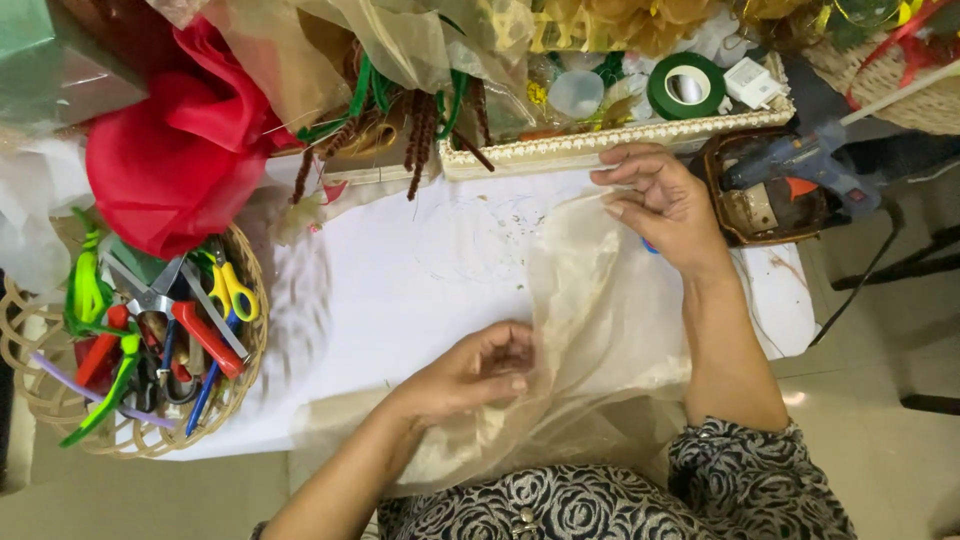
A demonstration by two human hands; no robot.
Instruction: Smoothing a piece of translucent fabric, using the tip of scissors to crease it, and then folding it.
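A sheer beige fabric sheet lies across the white table and drapes toward my lap. My left hand pinches a fold of it near the table's front edge. At the fabric's far corner, just in front of a cream tray, my right hand grips the cloth with curled fingers. A small blue thing shows under that hand's palm; what it is stays unclear.
A wicker basket at the left holds scissors, cutters and green ties. Red cloth bunches behind it. The cream tray carries a green tape roll. A blue glue gun rests in a brown dish at right.
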